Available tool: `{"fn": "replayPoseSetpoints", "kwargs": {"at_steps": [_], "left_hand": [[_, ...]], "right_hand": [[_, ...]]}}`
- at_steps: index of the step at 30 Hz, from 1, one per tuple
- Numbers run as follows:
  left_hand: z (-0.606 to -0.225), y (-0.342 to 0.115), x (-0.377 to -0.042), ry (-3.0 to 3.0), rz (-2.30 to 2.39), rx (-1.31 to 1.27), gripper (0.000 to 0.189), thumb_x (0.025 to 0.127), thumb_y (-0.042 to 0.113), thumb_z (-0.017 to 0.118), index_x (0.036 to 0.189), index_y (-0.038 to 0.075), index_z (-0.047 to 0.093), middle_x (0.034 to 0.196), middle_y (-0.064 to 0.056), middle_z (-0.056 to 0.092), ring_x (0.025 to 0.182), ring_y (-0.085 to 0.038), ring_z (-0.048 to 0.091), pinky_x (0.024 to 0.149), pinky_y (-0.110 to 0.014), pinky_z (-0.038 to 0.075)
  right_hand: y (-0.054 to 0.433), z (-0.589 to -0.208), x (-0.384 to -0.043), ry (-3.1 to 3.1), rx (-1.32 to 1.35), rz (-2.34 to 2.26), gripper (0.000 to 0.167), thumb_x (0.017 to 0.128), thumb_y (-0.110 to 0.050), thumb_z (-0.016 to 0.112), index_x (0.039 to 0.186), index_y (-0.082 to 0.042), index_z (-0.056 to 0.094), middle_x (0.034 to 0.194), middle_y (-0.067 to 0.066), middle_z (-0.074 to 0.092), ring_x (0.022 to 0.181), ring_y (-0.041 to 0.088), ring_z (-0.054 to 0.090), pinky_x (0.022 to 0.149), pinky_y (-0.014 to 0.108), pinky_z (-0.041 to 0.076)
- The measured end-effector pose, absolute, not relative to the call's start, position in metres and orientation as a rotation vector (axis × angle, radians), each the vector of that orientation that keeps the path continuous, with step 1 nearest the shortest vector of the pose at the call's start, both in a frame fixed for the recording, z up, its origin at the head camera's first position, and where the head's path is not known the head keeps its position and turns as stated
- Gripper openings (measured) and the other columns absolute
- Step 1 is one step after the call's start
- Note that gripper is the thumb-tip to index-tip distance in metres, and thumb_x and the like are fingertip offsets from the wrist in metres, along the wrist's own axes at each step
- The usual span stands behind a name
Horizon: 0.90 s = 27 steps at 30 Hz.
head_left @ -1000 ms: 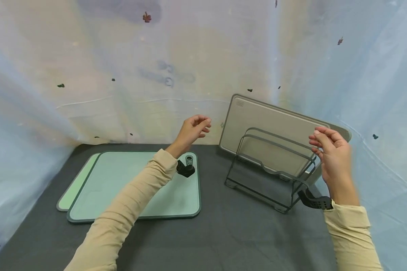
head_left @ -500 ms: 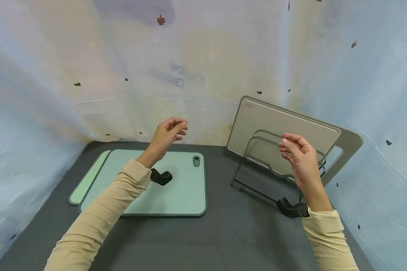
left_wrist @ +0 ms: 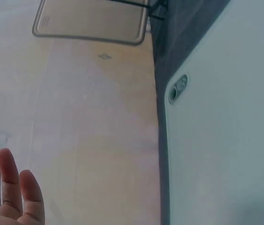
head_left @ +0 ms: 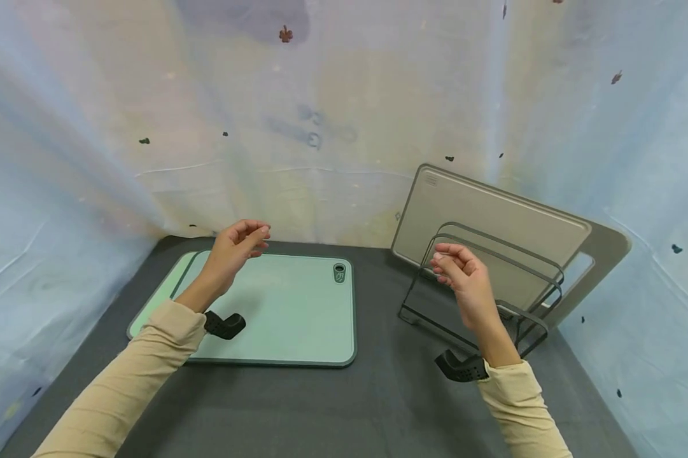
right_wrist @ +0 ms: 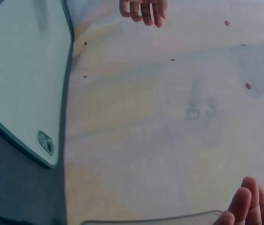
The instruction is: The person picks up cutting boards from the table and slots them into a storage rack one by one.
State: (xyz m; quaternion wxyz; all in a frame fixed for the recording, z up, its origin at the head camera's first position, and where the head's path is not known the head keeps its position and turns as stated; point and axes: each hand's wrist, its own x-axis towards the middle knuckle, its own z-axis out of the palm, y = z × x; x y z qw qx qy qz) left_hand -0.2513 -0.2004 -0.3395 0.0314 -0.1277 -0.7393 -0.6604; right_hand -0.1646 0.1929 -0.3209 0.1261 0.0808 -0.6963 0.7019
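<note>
Above the left part of a pale green cutting board point(head_left: 286, 318), my left hand point(head_left: 229, 257) hovers with loosely curled fingers and holds nothing. A second, lighter green board point(head_left: 156, 299) lies partly under it at the left. My right hand point(head_left: 464, 280) is in the air in front of a dark wire rack point(head_left: 504, 254), also with nothing in it; its fingers are relaxed. Behind the rack a beige cutting board point(head_left: 492, 213) leans tilted, over a greyish board with a handle slot point(head_left: 604, 254). The right hand and forearm hide part of the rack.
A dark grey cloth point(head_left: 344, 413) covers the table. Patterned sheeting point(head_left: 355, 114) hangs behind it and at both sides. Each wrist wears a black camera mount, such as the left mount point(head_left: 224, 325) and the right mount point(head_left: 460, 367).
Both hands have moved left, the left one from above the board's right end toward its left, the right one from the rack's right side to its front. The view has turned slightly left.
</note>
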Motion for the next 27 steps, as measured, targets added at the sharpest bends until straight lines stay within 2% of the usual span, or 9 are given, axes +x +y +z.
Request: {"fn": "replayPoseSetpoints", "kwargs": {"at_steps": [7,12,16,21,27], "left_hand": [[-0.353,-0.225,-0.242,-2.314,-1.92,-0.345,0.031,0.098,0.031,0.06,0.12,0.008,0.06,0.102,0.004,0.06,0.091,-0.013,0.058,0.077,-0.023,0.052],[-0.36,-0.241,-0.231,-2.343,-1.821,-0.3,0.038,0.098,0.032,0.059,0.121,0.001,0.058,0.102,0.007,0.06,0.09,-0.011,0.057,0.075,-0.019,0.051],[-0.368,-0.253,-0.224,-2.321,-1.792,-0.243,0.033,0.098,0.032,0.06,0.117,0.006,0.061,0.1,0.009,0.06,0.089,-0.01,0.057,0.073,-0.018,0.051],[-0.383,-0.268,-0.218,-2.313,-1.782,-0.173,0.025,0.097,0.034,0.06,0.112,0.014,0.062,0.102,0.004,0.06,0.088,-0.009,0.057,0.071,-0.017,0.051],[-0.403,-0.288,-0.213,-2.345,-1.768,-0.099,0.027,0.098,0.034,0.059,0.115,0.014,0.062,0.103,0.005,0.057,0.087,-0.007,0.055,0.07,-0.017,0.05]], "right_hand": [[0.179,-0.343,-0.166,-2.072,0.143,2.074,0.016,0.098,-0.015,0.061,0.112,-0.008,0.061,0.093,0.001,0.063,0.085,0.015,0.059,0.074,0.025,0.049],[0.168,-0.36,-0.169,-2.153,0.063,2.044,0.025,0.097,-0.017,0.062,0.117,-0.002,0.059,0.097,0.006,0.062,0.088,0.017,0.058,0.075,0.026,0.049],[0.161,-0.372,-0.173,-2.197,0.046,2.024,0.028,0.097,-0.016,0.061,0.12,0.0,0.058,0.099,0.009,0.061,0.088,0.017,0.057,0.075,0.027,0.048],[0.153,-0.386,-0.179,-2.232,-0.006,2.017,0.028,0.097,-0.016,0.061,0.121,-0.001,0.058,0.1,0.006,0.061,0.089,0.017,0.057,0.075,0.028,0.048],[0.144,-0.407,-0.184,-2.283,-0.053,1.989,0.03,0.096,-0.022,0.064,0.118,-0.003,0.061,0.103,0.011,0.062,0.092,0.02,0.058,0.076,0.03,0.048]]}}
